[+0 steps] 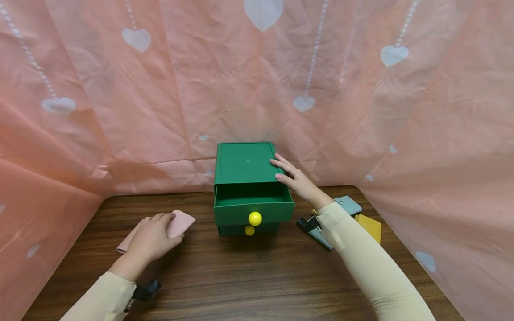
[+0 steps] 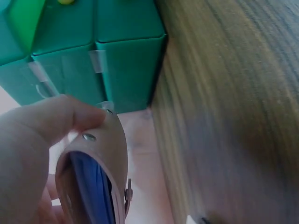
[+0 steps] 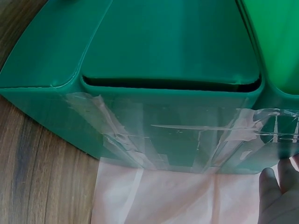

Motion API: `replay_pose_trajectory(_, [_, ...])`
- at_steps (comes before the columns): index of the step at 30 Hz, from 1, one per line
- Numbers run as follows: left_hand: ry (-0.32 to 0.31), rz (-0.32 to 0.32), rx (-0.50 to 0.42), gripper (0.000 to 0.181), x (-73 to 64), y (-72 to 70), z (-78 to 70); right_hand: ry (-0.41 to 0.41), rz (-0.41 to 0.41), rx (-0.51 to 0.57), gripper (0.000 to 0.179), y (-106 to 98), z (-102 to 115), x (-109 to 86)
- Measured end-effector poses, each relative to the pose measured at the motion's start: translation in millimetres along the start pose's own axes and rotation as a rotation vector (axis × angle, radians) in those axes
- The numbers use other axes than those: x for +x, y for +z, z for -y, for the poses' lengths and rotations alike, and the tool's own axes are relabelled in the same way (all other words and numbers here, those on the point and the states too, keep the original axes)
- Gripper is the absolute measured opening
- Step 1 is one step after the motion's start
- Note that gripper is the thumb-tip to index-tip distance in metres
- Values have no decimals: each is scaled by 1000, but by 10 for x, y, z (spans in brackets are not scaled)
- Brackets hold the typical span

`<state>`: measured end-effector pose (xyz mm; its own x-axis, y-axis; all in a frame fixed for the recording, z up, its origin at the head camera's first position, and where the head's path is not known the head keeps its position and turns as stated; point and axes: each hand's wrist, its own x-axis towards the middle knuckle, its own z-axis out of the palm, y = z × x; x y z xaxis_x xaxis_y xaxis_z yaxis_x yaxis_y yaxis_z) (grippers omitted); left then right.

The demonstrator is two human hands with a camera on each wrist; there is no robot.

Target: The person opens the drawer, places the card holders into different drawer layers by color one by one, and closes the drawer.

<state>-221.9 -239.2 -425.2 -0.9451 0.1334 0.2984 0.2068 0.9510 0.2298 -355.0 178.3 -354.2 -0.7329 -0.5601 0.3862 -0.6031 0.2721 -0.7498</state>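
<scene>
My left hand (image 1: 153,238) grips a pink wallet (image 1: 181,223) over the left side of the table. Seen from the left wrist, the wallet (image 2: 114,137) has metal snaps and a blue inside, with thumb and fingers on either side of it. A green drawer unit (image 1: 246,161) stands at the back middle. Its top drawer (image 1: 233,215), with a yellow knob (image 1: 254,218), is pulled out and shows a bare inside. My right hand (image 1: 300,183) rests on the unit's top right edge, fingers extended; in the right wrist view only fingertips (image 3: 270,186) show.
To the right, partly behind my right sleeve, lie a light blue wallet (image 1: 348,205), a yellow one (image 1: 369,227) and another bluish piece (image 1: 321,238). A lower drawer's yellow knob (image 1: 250,230) sits beneath the pulled-out drawer. Pink curtain (image 1: 257,98) surrounds the wooden table (image 1: 241,281).
</scene>
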Motion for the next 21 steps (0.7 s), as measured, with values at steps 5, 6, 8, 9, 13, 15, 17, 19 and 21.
replay_pose_trajectory(5, [25,6,-46,69,44,-99,-5,0,2,1,51,-1,10,-4])
replay_pose_trajectory(6, [34,7,-54,69,54,-125,-7,1,1,-1,51,-2,7,-4])
replay_pose_trajectory(8, [48,17,-72,69,66,-198,-26,7,2,-2,51,-3,0,-5])
replay_pose_trajectory(9, [54,22,-80,69,72,-231,-32,11,2,-3,51,-2,-3,-4])
replay_pose_trajectory(13, [76,46,-96,72,95,-360,-43,17,3,-4,51,1,-14,-2])
replay_pose_trajectory(15, [89,52,-102,72,110,-399,-29,16,4,-4,51,0,-19,-3])
replay_pose_trajectory(17, [107,56,-106,72,125,-440,-28,11,5,-4,52,-1,-26,0])
replay_pose_trajectory(19, [127,58,-111,71,146,-469,-30,8,6,-1,52,-5,-33,-1])
replay_pose_trajectory(21, [140,62,-114,71,167,-492,-36,10,5,4,52,-10,-34,-9])
